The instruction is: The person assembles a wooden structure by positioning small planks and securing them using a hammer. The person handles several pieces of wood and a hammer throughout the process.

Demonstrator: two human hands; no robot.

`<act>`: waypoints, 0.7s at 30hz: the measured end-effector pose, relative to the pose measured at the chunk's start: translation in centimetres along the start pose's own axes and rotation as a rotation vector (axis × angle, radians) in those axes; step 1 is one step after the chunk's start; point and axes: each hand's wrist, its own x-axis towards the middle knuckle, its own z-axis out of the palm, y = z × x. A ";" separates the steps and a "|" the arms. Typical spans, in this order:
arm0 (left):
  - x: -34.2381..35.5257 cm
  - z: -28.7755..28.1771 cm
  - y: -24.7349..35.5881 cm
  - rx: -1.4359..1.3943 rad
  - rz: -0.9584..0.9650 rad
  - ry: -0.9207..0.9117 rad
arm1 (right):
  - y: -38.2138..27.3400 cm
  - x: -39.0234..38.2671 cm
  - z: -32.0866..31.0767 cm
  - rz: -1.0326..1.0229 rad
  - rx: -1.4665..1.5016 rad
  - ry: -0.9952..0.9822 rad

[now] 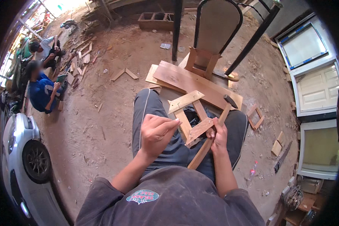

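My left hand [157,135] is raised over my left thigh, thumb and forefinger pinched together; whatever they hold is too small to make out. Its fingertips point at a small four-sided wooden frame [186,101], which sits tilted between my knees. Nails appear to stick up from the frame's far piece. My right hand [219,136] is closed around the wooden handle of a hammer [202,154], and its thumb and fingers also touch the frame's near right corner. The hammer's dark head points away from me, above my right knee, and the handle's end reaches my shirt.
Wide planks [199,83] lie before my knees, near a chair [217,22] with dark legs. Another wooden frame [255,117] lies right, an L-shaped joined piece [124,74] left. A car [24,165] stands lower left. Two people [43,90] sit far left among wood scraps.
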 end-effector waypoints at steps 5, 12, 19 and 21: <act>-0.4 -0.2 1.7 -0.041 -0.066 -0.048 | -0.2 -0.6 0.0 0.000 -0.007 0.025; -0.9 -0.7 6.0 -0.095 -0.131 -0.003 | 0.0 -1.1 -0.5 -0.034 0.030 0.002; -1.9 -2.2 7.7 -0.028 0.001 0.003 | 0.8 -0.8 -0.8 -0.047 0.001 -0.032; -2.4 -2.4 8.0 -0.031 -0.017 -0.019 | 0.9 -0.9 -0.9 -0.045 0.007 -0.011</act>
